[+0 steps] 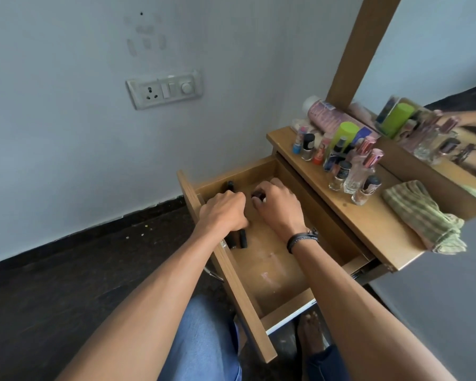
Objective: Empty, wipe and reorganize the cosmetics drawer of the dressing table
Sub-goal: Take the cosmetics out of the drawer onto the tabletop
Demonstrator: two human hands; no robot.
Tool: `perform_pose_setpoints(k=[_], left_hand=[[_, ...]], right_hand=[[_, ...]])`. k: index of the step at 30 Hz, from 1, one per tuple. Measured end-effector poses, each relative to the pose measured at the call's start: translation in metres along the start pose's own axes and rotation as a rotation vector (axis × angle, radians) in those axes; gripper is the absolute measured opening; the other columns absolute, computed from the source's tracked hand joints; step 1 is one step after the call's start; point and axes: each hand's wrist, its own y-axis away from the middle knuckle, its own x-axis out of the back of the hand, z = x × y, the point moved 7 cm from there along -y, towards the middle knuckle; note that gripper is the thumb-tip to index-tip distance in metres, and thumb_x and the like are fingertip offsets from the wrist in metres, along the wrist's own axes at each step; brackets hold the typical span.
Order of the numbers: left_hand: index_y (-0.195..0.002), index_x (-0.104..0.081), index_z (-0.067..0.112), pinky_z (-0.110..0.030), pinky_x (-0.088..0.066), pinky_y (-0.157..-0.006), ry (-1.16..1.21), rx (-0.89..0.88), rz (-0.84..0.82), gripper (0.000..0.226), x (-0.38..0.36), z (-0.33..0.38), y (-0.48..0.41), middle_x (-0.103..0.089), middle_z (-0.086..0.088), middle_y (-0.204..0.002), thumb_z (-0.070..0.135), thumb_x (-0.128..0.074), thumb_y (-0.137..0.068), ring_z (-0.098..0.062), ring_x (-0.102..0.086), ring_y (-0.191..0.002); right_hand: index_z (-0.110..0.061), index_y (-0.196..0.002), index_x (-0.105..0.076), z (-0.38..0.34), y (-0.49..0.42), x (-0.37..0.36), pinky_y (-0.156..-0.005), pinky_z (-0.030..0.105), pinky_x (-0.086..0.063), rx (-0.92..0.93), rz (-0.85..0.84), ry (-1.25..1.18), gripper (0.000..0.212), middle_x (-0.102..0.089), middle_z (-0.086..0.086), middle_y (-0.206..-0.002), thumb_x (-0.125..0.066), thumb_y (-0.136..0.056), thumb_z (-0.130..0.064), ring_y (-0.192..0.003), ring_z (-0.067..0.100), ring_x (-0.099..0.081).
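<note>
The left hand [223,213] is curled tight round dark tubes [242,239] that stick out under it. The right hand [279,207], just beside it, pinches a small dark thing [258,194]. Both hands are inside the open drawer [272,266].

A pale blue-grey wall [66,105] carries a white switch plate [164,89] with a socket. Black skirting [149,213] meets a dark speckled floor [52,298]. A wood-framed mirror [437,50] stands at the right.
</note>
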Motion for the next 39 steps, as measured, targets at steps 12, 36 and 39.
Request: perform_pose_setpoints(k=[12, 36, 39], left_hand=[[-0.100, -0.058, 0.034, -0.037, -0.056, -0.082, 0.263, -0.075, 0.045, 0.020, 0.018, 0.003, -0.002, -0.068, 0.006, -0.106, 0.029, -0.067, -0.083, -0.022, -0.069, -0.096], [-0.129, -0.061, 0.028, -0.026, -0.046, -0.076, 0.559, -0.054, 0.303, 0.039, 0.023, -0.019, -0.008, -0.055, 0.005, -0.120, 0.030, -0.068, -0.091, -0.015, -0.059, -0.103], [-0.127, -0.062, 0.027, -0.024, -0.046, -0.075, 0.578, -0.062, 0.328, 0.038, 0.025, -0.020, -0.007, -0.056, 0.006, -0.120, 0.029, -0.069, -0.091, -0.012, -0.059, -0.102]], right_hand=[[-0.022, -0.107, -0.065, -0.005, 0.006, 0.085, -0.075, 0.031, -0.046, 0.043, 0.086, -0.089, 0.027, -0.071, -0.001, -0.103, -0.069, -0.081, -0.016, -0.095, 0.022, -0.063], [-0.014, -0.088, -0.051, -0.010, -0.137, 0.133, -0.078, 0.042, -0.055, -0.128, -0.175, 0.413, 0.037, -0.060, 0.007, -0.088, -0.083, -0.071, -0.019, -0.083, 0.030, -0.061], [-0.014, -0.089, -0.052, -0.007, -0.136, 0.131, -0.080, 0.045, -0.057, -0.135, -0.187, 0.405, 0.033, -0.062, 0.008, -0.091, -0.081, -0.072, -0.017, -0.086, 0.030, -0.063]])
